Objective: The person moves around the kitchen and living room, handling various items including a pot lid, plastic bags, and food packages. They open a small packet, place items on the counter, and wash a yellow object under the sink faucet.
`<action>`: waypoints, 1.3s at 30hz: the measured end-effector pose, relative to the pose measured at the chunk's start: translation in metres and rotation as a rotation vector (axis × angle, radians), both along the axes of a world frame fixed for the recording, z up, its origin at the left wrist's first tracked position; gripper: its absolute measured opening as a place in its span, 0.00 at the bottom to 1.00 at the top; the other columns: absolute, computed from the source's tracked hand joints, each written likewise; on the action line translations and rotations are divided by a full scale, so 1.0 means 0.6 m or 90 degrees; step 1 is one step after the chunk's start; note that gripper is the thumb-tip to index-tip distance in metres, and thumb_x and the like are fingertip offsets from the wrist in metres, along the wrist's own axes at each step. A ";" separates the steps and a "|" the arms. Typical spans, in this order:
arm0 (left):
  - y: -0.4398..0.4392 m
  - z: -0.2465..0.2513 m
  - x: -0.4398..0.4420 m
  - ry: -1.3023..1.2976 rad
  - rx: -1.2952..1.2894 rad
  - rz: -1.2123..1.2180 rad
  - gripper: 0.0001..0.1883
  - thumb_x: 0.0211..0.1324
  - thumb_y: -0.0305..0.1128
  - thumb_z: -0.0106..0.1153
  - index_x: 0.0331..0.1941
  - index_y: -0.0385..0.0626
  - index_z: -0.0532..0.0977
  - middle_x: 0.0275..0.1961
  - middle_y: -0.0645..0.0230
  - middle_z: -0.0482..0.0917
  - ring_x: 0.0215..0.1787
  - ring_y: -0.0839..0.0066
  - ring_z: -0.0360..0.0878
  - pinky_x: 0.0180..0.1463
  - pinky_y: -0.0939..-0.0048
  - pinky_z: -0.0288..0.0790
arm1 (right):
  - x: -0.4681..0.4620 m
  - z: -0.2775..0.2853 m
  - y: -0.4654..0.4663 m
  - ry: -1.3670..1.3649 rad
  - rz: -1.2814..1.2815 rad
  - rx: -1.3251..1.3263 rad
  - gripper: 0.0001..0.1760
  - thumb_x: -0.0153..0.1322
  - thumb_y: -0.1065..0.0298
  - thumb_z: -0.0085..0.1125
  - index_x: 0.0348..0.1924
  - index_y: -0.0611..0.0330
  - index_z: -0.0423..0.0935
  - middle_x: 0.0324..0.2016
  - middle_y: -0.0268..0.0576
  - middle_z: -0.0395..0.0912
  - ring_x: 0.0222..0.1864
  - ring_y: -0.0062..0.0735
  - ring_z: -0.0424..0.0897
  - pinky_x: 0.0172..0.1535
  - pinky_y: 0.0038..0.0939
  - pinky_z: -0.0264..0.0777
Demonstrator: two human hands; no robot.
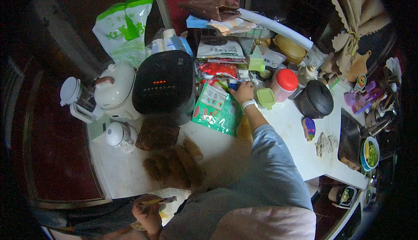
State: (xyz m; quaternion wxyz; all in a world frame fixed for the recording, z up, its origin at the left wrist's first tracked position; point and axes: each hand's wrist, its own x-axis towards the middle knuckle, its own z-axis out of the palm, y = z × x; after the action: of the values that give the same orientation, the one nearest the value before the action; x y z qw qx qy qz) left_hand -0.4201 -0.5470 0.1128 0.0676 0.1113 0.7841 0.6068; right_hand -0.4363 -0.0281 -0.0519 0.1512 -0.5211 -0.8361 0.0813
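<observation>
My right hand (244, 91), with a white band on its wrist, reaches into a crowd of food packets at the back of the white counter. Its fingertips are at a small blue item (233, 85), partly hidden; whether they grip it I cannot tell. Just below and left of this hand lies a green printed food pouch (217, 112). A light-green lidded container (266, 98) stands close on its right. Low in the view, at the counter's front edge, my left hand (148, 212) is closed around a slim yellowish object (155, 202), too blurred to name.
Left of the packets stand a black countertop appliance (165, 83) with lit red digits, a cream cooker (115, 88) and a small white pot (121, 136). To the right are a red-lidded jar (284, 84), a black lidded pot (315, 99) and a sink (350, 138).
</observation>
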 end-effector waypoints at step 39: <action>0.044 0.000 0.012 0.002 0.193 -0.105 0.10 0.49 0.23 0.63 0.35 0.36 0.74 0.34 0.60 0.80 0.35 0.71 0.78 0.42 0.68 0.73 | 0.249 0.056 -0.371 0.221 0.450 0.053 0.26 0.57 0.55 0.68 0.40 0.63 0.71 0.51 0.52 0.70 0.56 0.55 0.67 0.58 0.50 0.60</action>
State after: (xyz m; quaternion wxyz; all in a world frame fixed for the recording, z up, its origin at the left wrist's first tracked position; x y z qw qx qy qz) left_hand -0.4129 -0.5204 0.1127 0.0988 0.1850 0.6720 0.7102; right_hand -0.2870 -0.2509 -0.0183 0.2740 -0.1734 -0.9285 0.1809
